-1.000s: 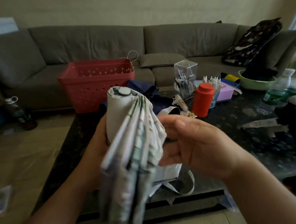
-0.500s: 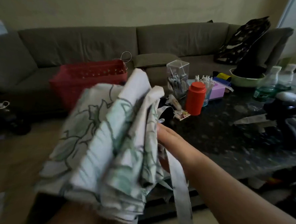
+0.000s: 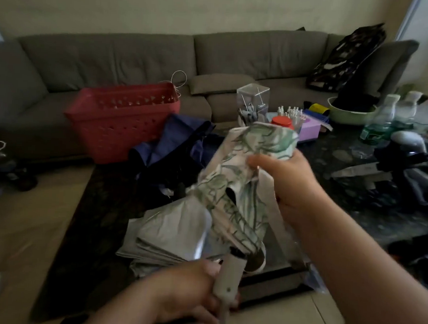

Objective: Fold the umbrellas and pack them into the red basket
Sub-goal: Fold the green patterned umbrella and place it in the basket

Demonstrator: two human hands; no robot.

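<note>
Now the floral umbrella is a pale, collapsed thing, white cloth printed with green leaves, its canopy bunched in loose pleats and a silvery lining spilling out on its left side. A pale strap hangs from it down past the wrist. Its long axis runs on a slant, from the light-coloured handle low and near the person up and away to the crumpled top, which points toward the far right of the desk. It is held in the air over the near edge of the dark desk. The left hand has its grip closed round the handle; the right hand is clamped on the gathered cloth near the top end.

Behind it a dark blue umbrella lies slack on the desk, just beside the red basket, which stands at the far left corner before the grey sofa. From here I cannot see into the basket.

Half a second ago the canopy was blurred, close to the camera and spread wide at the left, hiding the blue one and part of the basket; it now sits lower and further right, stretched out lengthwise between the two hands, with the handle in plain sight.
</note>
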